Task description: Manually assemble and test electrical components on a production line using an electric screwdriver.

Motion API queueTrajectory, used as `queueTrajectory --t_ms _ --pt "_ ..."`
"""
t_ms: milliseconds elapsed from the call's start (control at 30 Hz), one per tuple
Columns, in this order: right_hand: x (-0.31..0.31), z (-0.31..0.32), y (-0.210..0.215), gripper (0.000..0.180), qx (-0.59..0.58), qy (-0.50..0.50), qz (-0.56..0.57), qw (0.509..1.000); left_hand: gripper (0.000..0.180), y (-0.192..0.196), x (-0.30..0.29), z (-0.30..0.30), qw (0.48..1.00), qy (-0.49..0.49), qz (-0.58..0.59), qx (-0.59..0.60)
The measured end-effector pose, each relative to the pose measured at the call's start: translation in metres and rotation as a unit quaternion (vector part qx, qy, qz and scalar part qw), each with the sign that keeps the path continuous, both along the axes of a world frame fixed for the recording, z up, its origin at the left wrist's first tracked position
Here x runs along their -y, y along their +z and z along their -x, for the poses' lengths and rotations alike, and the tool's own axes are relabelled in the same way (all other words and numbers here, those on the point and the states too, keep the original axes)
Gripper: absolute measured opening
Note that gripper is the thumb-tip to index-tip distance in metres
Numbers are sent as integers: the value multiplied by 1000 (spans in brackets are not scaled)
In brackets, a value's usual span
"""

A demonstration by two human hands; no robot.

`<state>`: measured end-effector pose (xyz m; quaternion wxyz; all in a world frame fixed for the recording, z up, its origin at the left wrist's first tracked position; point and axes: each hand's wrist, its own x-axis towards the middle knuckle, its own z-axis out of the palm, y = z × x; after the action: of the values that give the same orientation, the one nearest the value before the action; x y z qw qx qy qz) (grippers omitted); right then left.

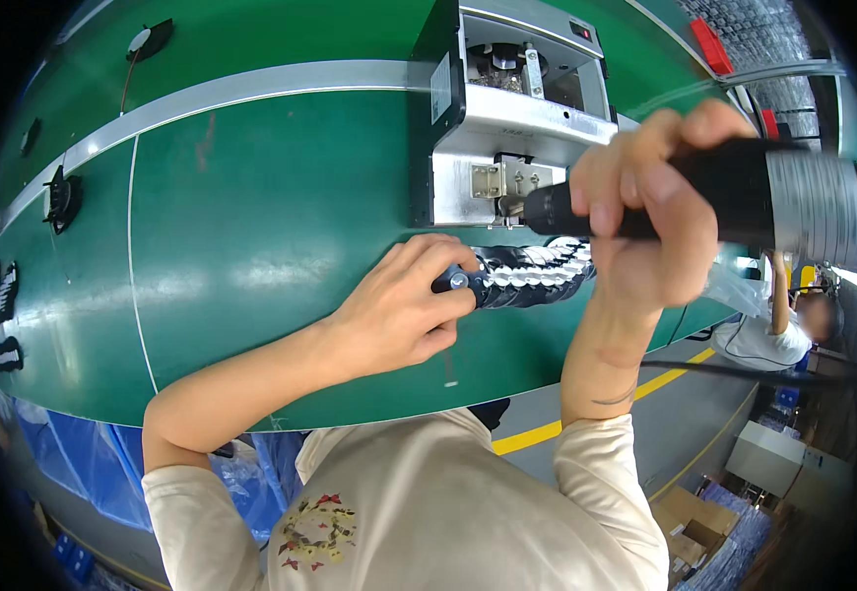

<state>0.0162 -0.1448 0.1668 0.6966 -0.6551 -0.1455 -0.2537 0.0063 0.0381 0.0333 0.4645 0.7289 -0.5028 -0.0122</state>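
My right hand [650, 197] is wrapped round a black electric screwdriver [724, 187], held nearly level. Its tip points left, at the front outlet of a silver and black screw feeder [517, 108]; I cannot tell whether the two touch. On the green bench my left hand [404, 300] has its fingers closed round a small black part with a round, shiny end [455, 280]. This part lies at the left end of a row of black and white pieces [537, 276]. My right wrist hides the row's far end.
Black parts [62, 199] lie along the left side of the green bench [251, 227]. A metal strip [281, 79] crosses behind. Cables hang at the right, where another person [763, 335] stands. Cardboard boxes [768, 458] are on the floor, lower right.
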Motion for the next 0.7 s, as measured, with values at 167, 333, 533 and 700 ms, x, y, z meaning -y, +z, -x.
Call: queueTrajectory --t_ms 167,333,533,700 --pt "-3 47 -9 42 -17 29 -28 999 22 0 2 0 1000 6 17 3" --pt "-11 64 -20 42 -43 -3 -60 997 22 -1 7 6 999 38 8 8" --pt "-6 64 -28 42 -21 13 -43 999 24 0 11 7 999 47 -3 11" --pt "-9 62 -32 41 -26 2 -13 1000 23 -3 12 7 999 46 -1 11"
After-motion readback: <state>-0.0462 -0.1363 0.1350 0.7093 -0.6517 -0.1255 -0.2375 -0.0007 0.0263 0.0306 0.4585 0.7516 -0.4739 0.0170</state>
